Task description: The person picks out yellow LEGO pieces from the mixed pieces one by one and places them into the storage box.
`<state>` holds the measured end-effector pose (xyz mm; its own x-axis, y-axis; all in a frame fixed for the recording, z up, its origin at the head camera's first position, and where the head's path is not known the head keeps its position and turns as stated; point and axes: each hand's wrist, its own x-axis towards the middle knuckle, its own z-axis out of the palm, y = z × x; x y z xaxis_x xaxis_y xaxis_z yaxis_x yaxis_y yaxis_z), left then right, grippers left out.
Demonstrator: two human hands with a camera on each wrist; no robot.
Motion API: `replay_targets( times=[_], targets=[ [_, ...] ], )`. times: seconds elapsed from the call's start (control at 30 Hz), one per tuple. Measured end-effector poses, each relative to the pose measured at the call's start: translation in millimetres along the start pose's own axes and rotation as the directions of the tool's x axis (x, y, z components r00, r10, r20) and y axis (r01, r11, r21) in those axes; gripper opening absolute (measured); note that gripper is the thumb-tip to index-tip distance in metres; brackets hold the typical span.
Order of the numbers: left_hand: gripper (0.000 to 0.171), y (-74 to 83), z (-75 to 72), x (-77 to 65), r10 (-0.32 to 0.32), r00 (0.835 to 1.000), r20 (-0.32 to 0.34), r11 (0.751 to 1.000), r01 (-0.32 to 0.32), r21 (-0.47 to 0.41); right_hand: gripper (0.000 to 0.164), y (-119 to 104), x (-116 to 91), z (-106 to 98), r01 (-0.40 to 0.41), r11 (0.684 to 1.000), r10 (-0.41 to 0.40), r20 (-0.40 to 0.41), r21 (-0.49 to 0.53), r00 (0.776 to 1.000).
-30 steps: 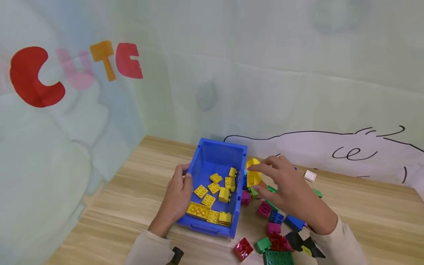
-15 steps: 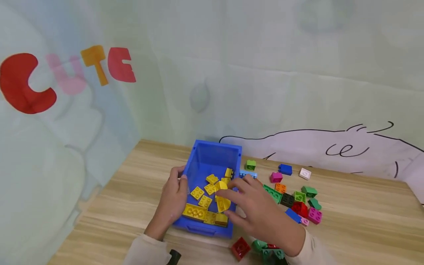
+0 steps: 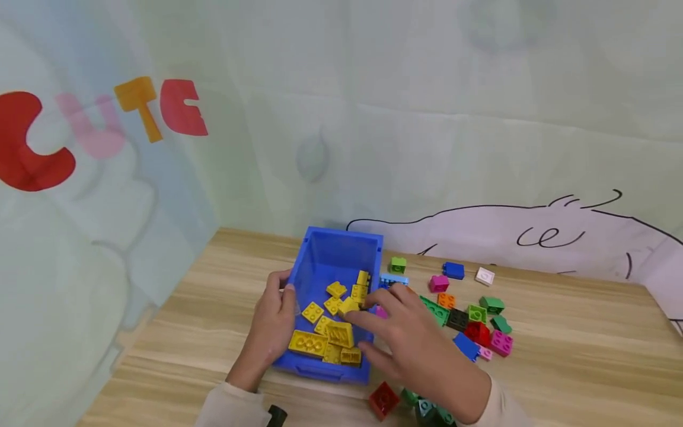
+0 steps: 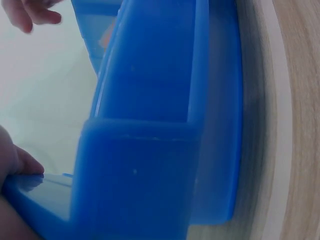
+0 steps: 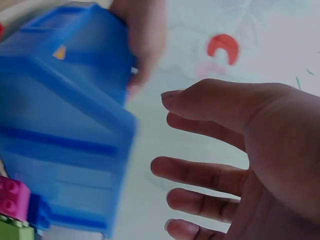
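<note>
A blue plastic bin [image 3: 345, 249] stands tilted toward me on the table, with several yellow toy bricks [image 3: 308, 344] lying in it. My left hand [image 3: 272, 320] grips its left wall, thumb over the rim. In the left wrist view the bin's blue wall [image 4: 135, 175] fills most of the frame. Over the right rim hangs my right hand [image 3: 421, 350], its fingers spread and holding nothing. The right wrist view shows those fingers [image 5: 200, 172] apart from the bin. One hollow yellow brick [image 3: 340, 334] rests on others near the front.
Right of the bin lie several loose bricks, among them a blue one [image 3: 453, 270], a white one [image 3: 485, 276], a black one [image 3: 457, 319] and a magenta one [image 3: 501, 343]. A dark red brick [image 3: 384, 401] sits in front. A printed cloth [image 3: 453, 148] hangs behind the wooden table [image 3: 576, 356].
My right hand has carried a yellow brick leftward over the bin and let it go among the others. My left hand keeps its grip on the bin. The head view has shifted slightly.
</note>
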<state>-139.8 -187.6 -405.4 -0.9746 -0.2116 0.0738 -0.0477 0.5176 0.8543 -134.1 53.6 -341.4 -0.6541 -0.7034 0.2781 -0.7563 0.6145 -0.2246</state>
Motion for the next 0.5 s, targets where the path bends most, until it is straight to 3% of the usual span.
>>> replay_targets(
  times=[0.2,0.37,0.5],
  targets=[
    [0.036,0.0,1.6,1.5,0.009,1.0,0.005,1.0,-0.009,0.008,0.039,15,-20,-36,-0.026,1.0,0.025,-0.173,-0.003,0.985],
    [0.037,-0.2,1.8,2.3,0.016,1.0,0.012,1.0,-0.016,0.009,0.042,43,-45,-75,-0.106,0.994,0.092,-0.34,-0.023,0.936],
    [0.038,-1.7,-0.6,2.1,0.01,1.0,0.018,1.0,-0.01,0.021,0.046,64,-65,-95,-0.17,0.985,0.141,-0.417,-0.033,0.898]
  ],
)
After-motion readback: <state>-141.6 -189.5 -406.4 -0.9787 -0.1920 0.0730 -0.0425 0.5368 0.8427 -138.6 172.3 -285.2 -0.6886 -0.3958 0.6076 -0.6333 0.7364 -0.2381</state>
